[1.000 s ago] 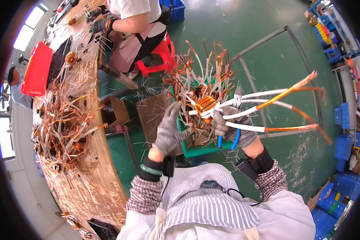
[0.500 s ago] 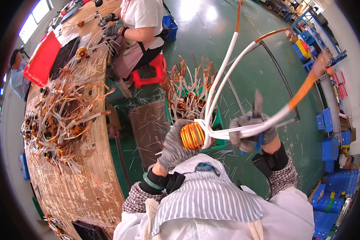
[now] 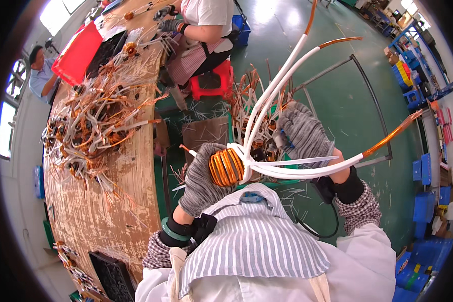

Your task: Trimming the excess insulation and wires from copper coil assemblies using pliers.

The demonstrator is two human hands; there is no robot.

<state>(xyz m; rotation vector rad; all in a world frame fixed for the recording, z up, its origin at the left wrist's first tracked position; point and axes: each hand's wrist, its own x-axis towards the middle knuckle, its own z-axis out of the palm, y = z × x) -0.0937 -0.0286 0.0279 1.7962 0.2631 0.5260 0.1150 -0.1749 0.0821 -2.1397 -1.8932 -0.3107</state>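
My left hand (image 3: pixel 205 176), in a grey knit glove, is closed around a ring-shaped coil (image 3: pixel 226 167) wound with thick copper wire. White-sleeved leads (image 3: pixel 272 95) with bare copper ends rise from the coil. Another thick sleeved lead (image 3: pixel 312 173) curves off to the right, beside a flat white strip (image 3: pixel 307 161). My right hand (image 3: pixel 307 133), gloved alike, is beyond that lead, at the right side of a green crate of coils. Its fingers are curled, with a small bluish bit showing at them; what they hold is mostly hidden.
On the left, a worn wooden table (image 3: pixel 131 201) carries a tangled heap of coils (image 3: pixel 95 126), a red tray (image 3: pixel 75 53) and a black tray (image 3: pixel 110 274). A co-worker (image 3: pixel 206 25) sits ahead by a red stool (image 3: pixel 214 80). A metal frame (image 3: pixel 375 100) stands at right.
My right hand has moved up and left, off the sleeved lead, toward the crate; the blue-handled tool in it is now mostly hidden. The lead swung down. My left hand keeps the coil.
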